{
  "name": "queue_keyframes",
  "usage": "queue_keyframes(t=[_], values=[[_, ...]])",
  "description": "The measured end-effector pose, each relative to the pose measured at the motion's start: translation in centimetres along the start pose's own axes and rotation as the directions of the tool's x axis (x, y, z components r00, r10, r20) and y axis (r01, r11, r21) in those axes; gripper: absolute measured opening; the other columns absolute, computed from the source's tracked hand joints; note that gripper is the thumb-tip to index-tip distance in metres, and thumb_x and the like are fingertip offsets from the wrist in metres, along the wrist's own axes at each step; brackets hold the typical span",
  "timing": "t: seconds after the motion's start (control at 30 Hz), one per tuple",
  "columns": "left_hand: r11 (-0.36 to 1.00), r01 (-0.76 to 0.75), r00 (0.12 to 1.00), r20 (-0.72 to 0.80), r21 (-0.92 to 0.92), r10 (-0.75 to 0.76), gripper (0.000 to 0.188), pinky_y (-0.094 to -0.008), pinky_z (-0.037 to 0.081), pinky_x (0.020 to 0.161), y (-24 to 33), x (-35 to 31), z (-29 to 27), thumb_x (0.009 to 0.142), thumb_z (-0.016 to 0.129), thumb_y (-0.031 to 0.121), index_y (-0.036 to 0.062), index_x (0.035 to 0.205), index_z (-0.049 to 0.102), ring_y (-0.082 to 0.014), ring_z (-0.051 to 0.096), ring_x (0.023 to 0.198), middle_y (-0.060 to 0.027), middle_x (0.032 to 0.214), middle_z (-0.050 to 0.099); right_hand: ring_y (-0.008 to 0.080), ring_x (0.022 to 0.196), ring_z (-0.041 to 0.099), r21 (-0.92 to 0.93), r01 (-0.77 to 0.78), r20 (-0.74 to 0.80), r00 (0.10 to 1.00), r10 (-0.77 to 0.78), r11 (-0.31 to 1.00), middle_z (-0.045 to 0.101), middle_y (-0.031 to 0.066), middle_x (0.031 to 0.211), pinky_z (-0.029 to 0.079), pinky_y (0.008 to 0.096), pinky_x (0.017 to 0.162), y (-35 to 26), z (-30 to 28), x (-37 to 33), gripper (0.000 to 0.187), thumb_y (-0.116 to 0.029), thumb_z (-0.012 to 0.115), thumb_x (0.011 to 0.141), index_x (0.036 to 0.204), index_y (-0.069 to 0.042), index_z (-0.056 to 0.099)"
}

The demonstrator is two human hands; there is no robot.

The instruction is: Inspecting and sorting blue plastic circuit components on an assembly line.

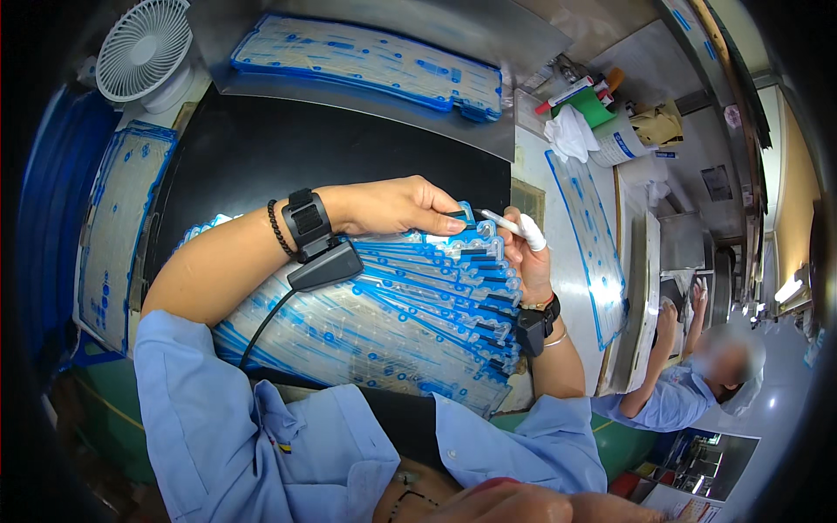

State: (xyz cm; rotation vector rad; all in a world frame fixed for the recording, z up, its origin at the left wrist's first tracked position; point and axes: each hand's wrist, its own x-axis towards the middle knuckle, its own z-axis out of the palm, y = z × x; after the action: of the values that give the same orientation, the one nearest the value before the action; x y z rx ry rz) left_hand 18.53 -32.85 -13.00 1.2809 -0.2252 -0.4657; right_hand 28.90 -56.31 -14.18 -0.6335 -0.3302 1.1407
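Beneath my arms lies a fanned stack of clear flexible sheets (375, 344) with blue edges, blue dots and small dark strips along their right-hand ends. My left hand (392, 207) reaches across the stack, thumb and fingers pinched on the corner tab of the top sheet, beside a small black strip (457, 214). Facing it at the stack's right end, my right hand (528, 257) has a white covering on a finger. It grips a thin white pointed tool (501, 221), whose tip points at that tab. The exact kind of tool cannot be made out.
More blue-edged sheets lie at the back (366, 65), left (122, 227) and right (588, 244). A white fan (144, 52) stands back left. A white tub (617, 142), tissue (571, 132) and markers (571, 94) sit back right. Another person (680, 383) works at far right.
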Motion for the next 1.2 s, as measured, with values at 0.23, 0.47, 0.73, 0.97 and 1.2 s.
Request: queue_keyframes(t=[0.23, 0.47, 0.73, 0.97, 1.2], values=[[0.998, 0.036, 0.998, -0.040, -0.058, -0.039, 0.032, -0.0221, 0.051, 0.075, 0.1, -0.1, 0.3, 0.092, 0.060, 0.026, 0.0022, 0.111, 0.066, -0.0096, 0.064, 0.083, -0.0068, 0.096, 0.070, -0.0002, 0.044, 0.041, -0.152, 0.024, -0.113, 0.993, -0.042, 0.988, 0.052, -0.0026, 0.060, 0.034, 0.0144, 0.040, 0.6, 0.5, 0.5, 0.023, -0.021, 0.051, 0.098, 0.079, -0.009, 0.050], [0.999, 0.040, 0.998, -0.040, -0.007, -0.040, 0.033, -0.0217, 0.051, 0.075, 0.1, 0.0, 0.1, 0.092, 0.060, 0.028, 0.0031, 0.114, 0.066, -0.0105, 0.065, 0.084, -0.0075, 0.097, 0.070, -0.0019, 0.041, 0.039, -0.288, -0.042, -0.275, 0.960, -0.041, 0.957, 0.050, -0.0042, 0.056, 0.032, 0.0127, 0.039, 0.4, 1.6, 0.6, 0.028, -0.025, 0.051, 0.098, 0.075, -0.009, 0.052], [1.000, 0.011, 0.999, -0.031, 0.000, -0.011, 0.031, -0.0215, 0.051, 0.072, 0.1, 0.0, 0.2, 0.093, 0.059, 0.028, 0.0041, 0.111, 0.067, -0.0094, 0.064, 0.080, -0.0066, 0.093, 0.070, -0.0028, 0.046, 0.041, -0.348, 0.000, -0.280, 0.954, -0.104, 0.937, 0.052, -0.0049, 0.060, 0.032, 0.0113, 0.042, 0.7, 1.3, 0.8, 0.026, -0.025, 0.053, 0.098, 0.077, -0.010, 0.054], [1.000, 0.018, 0.999, -0.044, 0.019, -0.017, 0.032, -0.0213, 0.051, 0.073, 0.2, 0.0, 0.3, 0.092, 0.060, 0.027, 0.0041, 0.113, 0.067, -0.0101, 0.065, 0.081, -0.0075, 0.095, 0.070, -0.0028, 0.048, 0.042, -0.388, 0.003, -0.223, 0.970, -0.097, 0.922, 0.053, -0.0046, 0.063, 0.034, 0.0113, 0.045, 0.6, 1.2, 0.8, 0.024, -0.025, 0.055, 0.097, 0.078, -0.010, 0.055], [1.000, 0.022, 0.999, -0.047, 0.014, -0.022, 0.032, -0.0211, 0.051, 0.072, 0.5, -0.1, 0.3, 0.092, 0.060, 0.026, 0.0032, 0.114, 0.066, -0.0103, 0.065, 0.079, -0.0084, 0.095, 0.070, -0.0025, 0.049, 0.043, -0.336, 0.018, -0.194, 0.977, -0.088, 0.942, 0.053, -0.0045, 0.063, 0.035, 0.0117, 0.045, 0.7, 1.6, 0.9, 0.022, -0.024, 0.056, 0.096, 0.079, -0.010, 0.054]])
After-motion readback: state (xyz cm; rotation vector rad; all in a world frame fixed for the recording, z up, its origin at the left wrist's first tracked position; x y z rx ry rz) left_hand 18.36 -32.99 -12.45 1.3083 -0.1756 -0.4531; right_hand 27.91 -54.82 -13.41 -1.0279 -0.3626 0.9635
